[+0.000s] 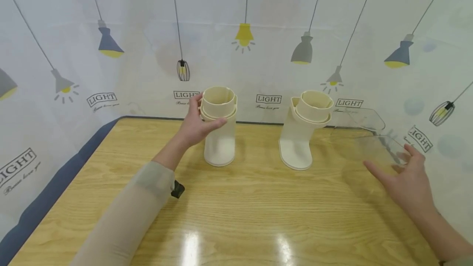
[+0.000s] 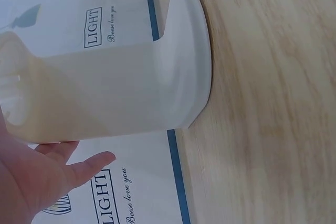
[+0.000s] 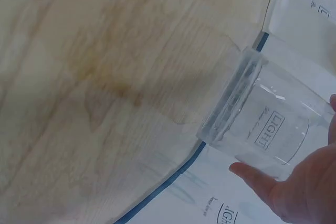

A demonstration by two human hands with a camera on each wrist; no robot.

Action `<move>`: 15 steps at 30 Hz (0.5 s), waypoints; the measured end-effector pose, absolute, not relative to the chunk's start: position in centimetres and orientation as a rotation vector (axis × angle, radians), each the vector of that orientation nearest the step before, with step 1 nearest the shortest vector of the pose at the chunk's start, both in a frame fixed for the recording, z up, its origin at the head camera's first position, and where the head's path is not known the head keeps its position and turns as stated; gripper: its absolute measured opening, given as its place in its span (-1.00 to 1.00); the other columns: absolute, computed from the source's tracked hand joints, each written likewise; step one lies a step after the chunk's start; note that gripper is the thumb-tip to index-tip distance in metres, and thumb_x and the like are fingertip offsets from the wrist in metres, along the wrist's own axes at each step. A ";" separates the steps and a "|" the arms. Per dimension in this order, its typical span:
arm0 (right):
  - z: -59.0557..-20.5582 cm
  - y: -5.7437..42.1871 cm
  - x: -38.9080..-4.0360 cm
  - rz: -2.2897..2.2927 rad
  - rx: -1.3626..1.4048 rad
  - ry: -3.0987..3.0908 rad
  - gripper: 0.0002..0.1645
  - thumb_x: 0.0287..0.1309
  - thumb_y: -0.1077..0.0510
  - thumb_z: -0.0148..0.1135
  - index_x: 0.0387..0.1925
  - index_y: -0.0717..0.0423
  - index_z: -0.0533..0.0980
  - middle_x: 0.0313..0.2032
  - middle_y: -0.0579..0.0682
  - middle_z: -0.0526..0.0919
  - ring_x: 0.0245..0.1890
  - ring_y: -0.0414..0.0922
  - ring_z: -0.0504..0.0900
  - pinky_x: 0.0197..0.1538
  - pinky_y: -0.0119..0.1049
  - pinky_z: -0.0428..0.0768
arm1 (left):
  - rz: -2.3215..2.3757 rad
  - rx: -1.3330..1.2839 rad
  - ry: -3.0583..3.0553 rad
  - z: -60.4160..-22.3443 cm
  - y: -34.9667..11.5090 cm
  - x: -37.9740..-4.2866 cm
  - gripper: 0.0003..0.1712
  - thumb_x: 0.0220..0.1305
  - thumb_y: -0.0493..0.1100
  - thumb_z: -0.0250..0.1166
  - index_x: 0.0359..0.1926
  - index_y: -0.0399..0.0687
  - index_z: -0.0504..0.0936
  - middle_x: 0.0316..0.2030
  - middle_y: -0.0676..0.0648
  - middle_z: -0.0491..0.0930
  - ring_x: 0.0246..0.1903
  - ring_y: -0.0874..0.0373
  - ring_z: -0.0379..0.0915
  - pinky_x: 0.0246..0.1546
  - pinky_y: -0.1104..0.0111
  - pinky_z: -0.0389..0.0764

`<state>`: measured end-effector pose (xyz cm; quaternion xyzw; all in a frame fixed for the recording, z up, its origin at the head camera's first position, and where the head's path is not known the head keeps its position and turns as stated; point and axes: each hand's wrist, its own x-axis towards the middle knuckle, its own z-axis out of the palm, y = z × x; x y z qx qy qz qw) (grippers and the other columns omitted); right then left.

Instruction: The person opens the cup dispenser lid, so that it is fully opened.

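Observation:
My left hand (image 1: 197,124) holds a cream plastic stand (image 1: 219,145) near its top, fingers at the far left side and thumb across the front just below the round cup-like collar (image 1: 219,102). The stand is upright, its rounded foot on the table. A matching cream stand (image 1: 297,147) with the same kind of collar stands to its right. At the right side, my right hand (image 1: 404,180) has thumb and fingers spread around a clear plastic container (image 3: 268,124). In the right wrist view its thick rim end points toward the table. In the head view the container is faint and see-through.
The wooden table (image 1: 236,200) has a dark blue edge (image 1: 55,192) on the left and back. Behind it hangs a white sheet (image 1: 148,7) printed with lamps and the word LIGHT. A small black device (image 1: 177,189) sits at my left wrist.

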<state>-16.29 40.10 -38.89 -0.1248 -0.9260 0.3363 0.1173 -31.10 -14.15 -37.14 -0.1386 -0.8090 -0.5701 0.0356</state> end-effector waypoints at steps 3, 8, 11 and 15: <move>-38.8 40.6 -16.7 1.004 -0.444 -2.708 0.56 0.38 -0.43 0.36 0.73 0.17 -0.52 0.65 0.61 -0.02 0.42 0.66 0.35 0.23 0.54 0.48 | -1.757 -0.424 -2.483 -37.1 -14.2 -31.1 0.35 0.23 0.15 0.62 0.73 0.18 -0.15 0.63 -0.24 0.14 0.56 -0.20 0.27 0.55 -0.16 0.44; -38.8 41.1 -17.0 1.041 -0.494 -2.715 0.58 0.37 -0.46 0.35 0.71 0.18 -0.54 0.66 0.60 -0.06 0.44 0.66 0.32 -0.11 -0.03 0.69 | -1.759 -0.426 -2.486 -37.2 -14.3 -31.1 0.34 0.24 0.14 0.62 0.72 0.17 -0.15 0.63 -0.24 0.14 0.55 -0.20 0.28 0.55 -0.14 0.45; -39.0 41.3 -17.2 1.079 -0.501 -2.717 0.60 0.38 -0.47 0.34 0.70 0.15 -0.60 0.68 0.58 -0.13 0.48 0.66 0.26 -0.02 0.14 0.72 | -1.765 -0.433 -2.483 -37.2 -14.2 -31.2 0.34 0.24 0.14 0.62 0.72 0.16 -0.15 0.63 -0.24 0.14 0.55 -0.19 0.28 0.55 -0.14 0.45; -39.5 41.4 -17.5 1.090 -0.489 -2.712 0.60 0.39 -0.46 0.32 0.69 0.14 -0.64 0.68 0.58 -0.16 0.50 0.66 0.23 0.16 0.50 0.54 | -1.767 -0.436 -2.483 -37.1 -14.2 -31.3 0.34 0.24 0.14 0.61 0.72 0.17 -0.16 0.63 -0.24 0.13 0.55 -0.19 0.28 0.55 -0.13 0.45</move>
